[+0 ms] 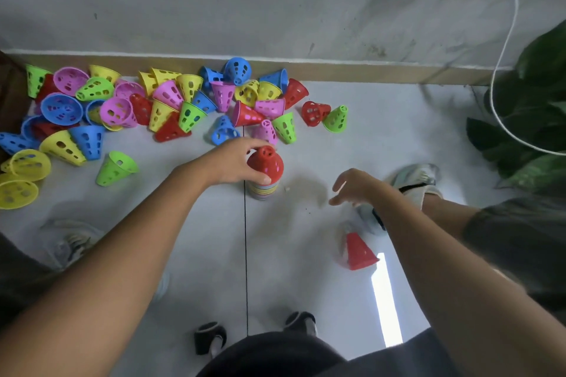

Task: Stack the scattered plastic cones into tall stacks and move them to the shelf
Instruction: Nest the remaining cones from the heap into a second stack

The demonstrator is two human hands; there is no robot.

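Observation:
A stack of cones (264,190) stands upright on the pale floor at the centre, topped by a red cone (267,164). My left hand (235,162) grips that red top cone from the left side. To the right of the stack my right hand (355,187) hovers with relaxed fingers, holding nothing. Several loose cones in blue, yellow, pink, green and red lie in a heap (159,101) along the wall. A single red cone (360,252) stands near my right forearm. A green cone (116,168) lies alone at the left.
A skirting board and grey wall (275,9) close off the far side. A leafy plant (533,119) and a white cable (502,49) sit at the right. Shoes show at the left (69,242) and right (416,177). A dark floor seam (245,254) runs down the middle.

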